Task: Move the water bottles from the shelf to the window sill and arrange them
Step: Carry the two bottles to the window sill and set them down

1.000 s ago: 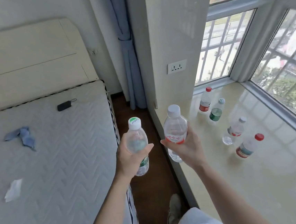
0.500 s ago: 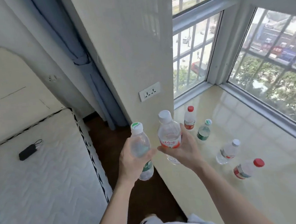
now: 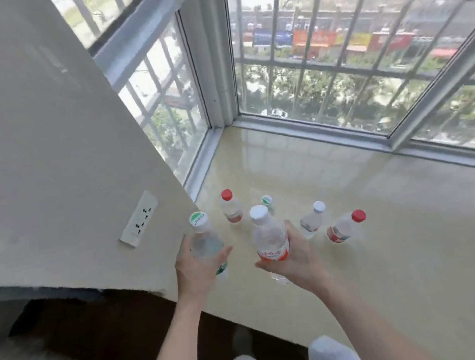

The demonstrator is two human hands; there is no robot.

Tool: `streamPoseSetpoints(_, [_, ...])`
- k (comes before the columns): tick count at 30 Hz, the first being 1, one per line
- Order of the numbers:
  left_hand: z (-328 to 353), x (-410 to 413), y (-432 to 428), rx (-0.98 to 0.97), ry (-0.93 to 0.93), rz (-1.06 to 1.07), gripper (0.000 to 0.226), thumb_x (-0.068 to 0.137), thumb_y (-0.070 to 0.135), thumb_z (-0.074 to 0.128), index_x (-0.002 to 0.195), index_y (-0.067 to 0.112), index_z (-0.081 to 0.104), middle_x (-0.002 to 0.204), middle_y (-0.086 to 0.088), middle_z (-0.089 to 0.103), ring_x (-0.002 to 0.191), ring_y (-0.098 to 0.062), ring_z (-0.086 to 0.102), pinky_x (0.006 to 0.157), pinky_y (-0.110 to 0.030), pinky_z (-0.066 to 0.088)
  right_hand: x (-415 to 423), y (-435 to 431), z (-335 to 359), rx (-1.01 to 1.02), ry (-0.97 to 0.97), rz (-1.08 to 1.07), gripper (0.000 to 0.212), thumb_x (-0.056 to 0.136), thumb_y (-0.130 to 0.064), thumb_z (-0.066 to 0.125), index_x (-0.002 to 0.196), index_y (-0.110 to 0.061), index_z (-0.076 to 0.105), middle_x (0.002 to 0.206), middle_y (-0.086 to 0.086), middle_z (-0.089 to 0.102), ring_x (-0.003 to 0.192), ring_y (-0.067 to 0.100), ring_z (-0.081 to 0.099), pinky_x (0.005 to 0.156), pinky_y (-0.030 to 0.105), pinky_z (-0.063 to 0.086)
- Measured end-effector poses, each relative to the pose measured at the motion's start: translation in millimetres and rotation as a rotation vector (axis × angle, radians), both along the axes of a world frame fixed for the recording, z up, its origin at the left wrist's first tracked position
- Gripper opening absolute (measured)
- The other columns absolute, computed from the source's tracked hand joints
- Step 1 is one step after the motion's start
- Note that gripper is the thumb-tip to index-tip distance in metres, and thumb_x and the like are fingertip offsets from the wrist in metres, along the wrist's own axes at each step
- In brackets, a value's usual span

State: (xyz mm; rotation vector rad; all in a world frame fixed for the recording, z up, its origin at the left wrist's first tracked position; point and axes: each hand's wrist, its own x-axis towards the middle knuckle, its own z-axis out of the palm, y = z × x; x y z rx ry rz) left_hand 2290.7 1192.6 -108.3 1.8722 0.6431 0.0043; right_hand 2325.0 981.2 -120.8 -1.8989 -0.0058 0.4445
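I see the left hand point(image 3: 194, 266) gripping the green-capped bottle point(image 3: 204, 241), the right hand point(image 3: 298, 253) the white-capped bottle point(image 3: 269, 237), fingers curled round both, above the window sill point(image 3: 380, 224).

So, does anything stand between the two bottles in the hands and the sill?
Nothing visible stands between the left bottle, the right bottle and the sill. Four bottles stand just beyond them: a red-cap one, a green-cap one, a white-cap one, a second red-cap one. Bare sill shows to their right.
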Motion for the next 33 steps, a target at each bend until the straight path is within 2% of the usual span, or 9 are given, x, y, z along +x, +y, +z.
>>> streamPoseSetpoints(3, [-24.3,20.7,17.4,-0.020,0.055,-0.119,0.053,0.062,0.029,0.091,0.104,0.028,0.058,0.103,0.014,0.063,0.101,-0.002,0.057,0.087,-0.030,0.047,-7.8,10.6,-19.8,0.007,0.033,-0.211,0.055,0.065,-0.014,0.092,0.103,-0.024,0.054,0.093,-0.005,0.068,0.082,0.002,0.066,0.069,0.016,0.049])
streamPoseSetpoints(7, [-45.2,39.2,25.0,-0.057,0.115,-0.261,0.052,0.066,0.024,0.089,0.106,0.030,0.056,0.100,0.017,0.060,0.094,0.005,0.056,0.075,-0.017,0.044,-15.2,23.5,-52.8,-0.009,0.065,-0.408,0.060,0.064,-0.021,0.094,0.110,-0.028,0.056,0.099,-0.010,0.070,0.093,0.005,0.068,0.080,0.024,0.053])
streamPoseSetpoints(10, [-72.1,48.5,30.2,-0.050,0.150,-0.317,0.057,0.064,0.030,0.090,0.111,0.029,0.059,0.104,0.013,0.064,0.100,-0.003,0.060,0.081,-0.023,0.049,-14.8,32.4,-76.2,-0.030,0.090,-0.488,0.062,0.065,-0.024,0.093,0.112,-0.033,0.053,0.097,-0.023,0.067,0.093,-0.003,0.066,0.081,0.024,0.051])
streamPoseSetpoints(14, [-106.7,53.0,31.5,-0.047,0.200,-0.358,0.059,0.062,0.034,0.091,0.109,0.040,0.057,0.106,0.019,0.065,0.103,-0.003,0.061,0.087,-0.026,0.050,-11.4,39.2,-107.8,-0.049,0.113,-0.559,0.062,0.065,-0.024,0.093,0.110,-0.038,0.053,0.101,-0.019,0.068,0.095,-0.004,0.065,0.084,0.024,0.050])
streamPoseSetpoints(16, [-128.5,55.5,36.0,-0.039,0.205,-0.392,0.060,0.061,0.035,0.091,0.108,0.045,0.056,0.107,0.019,0.065,0.102,-0.001,0.061,0.084,-0.020,0.050,-8.9,43.3,-129.0,-0.041,0.109,-0.587,0.060,0.064,-0.023,0.094,0.107,-0.036,0.054,0.100,-0.020,0.068,0.094,-0.005,0.064,0.083,0.020,0.050])
streamPoseSetpoints(19, [-157.8,60.4,38.6,-0.042,0.223,-0.406,0.069,0.061,0.030,0.092,0.120,0.036,0.057,0.109,0.017,0.065,0.101,0.004,0.061,0.074,-0.006,0.047,-4.9,45.7,-155.2,-0.041,0.083,-0.633,0.057,0.064,-0.019,0.094,0.102,-0.036,0.054,0.096,-0.029,0.065,0.091,-0.006,0.062,0.076,0.015,0.046])
streamPoseSetpoints(22, [-182.1,68.5,40.3,-0.022,0.201,-0.401,0.070,0.061,0.029,0.092,0.123,0.032,0.059,0.108,0.018,0.065,0.095,0.019,0.056,0.074,-0.001,0.044,2.5,49.5,-183.7,-0.031,0.066,-0.668,0.057,0.063,-0.021,0.094,0.104,-0.033,0.057,0.098,-0.020,0.068,0.093,0.004,0.064,0.080,0.028,0.053])
streamPoseSetpoints(26, [-207.6,72.6,40.7,0.001,0.133,-0.411,0.067,0.062,0.031,0.091,0.121,0.032,0.060,0.103,0.026,0.064,0.096,0.017,0.056,0.085,-0.010,0.044,13.3,56.6,-210.2,-0.002,0.025,-0.748,0.061,0.056,-0.038,0.093,0.105,-0.025,0.059,0.100,-0.005,0.070,0.098,0.019,0.067,0.086,0.043,0.056])
streamPoseSetpoints(33, [-229.2,73.5,49.4,0.025,0.019,-0.446,0.066,0.061,0.029,0.092,0.119,0.026,0.060,0.103,0.014,0.069,0.096,-0.007,0.065,0.085,-0.023,0.054,11.0,76.8,-237.7,-0.034,0.005,-0.814,0.068,0.054,-0.043,0.095,0.105,-0.017,0.059,0.096,-0.004,0.070,0.093,0.017,0.068,0.082,0.039,0.057])
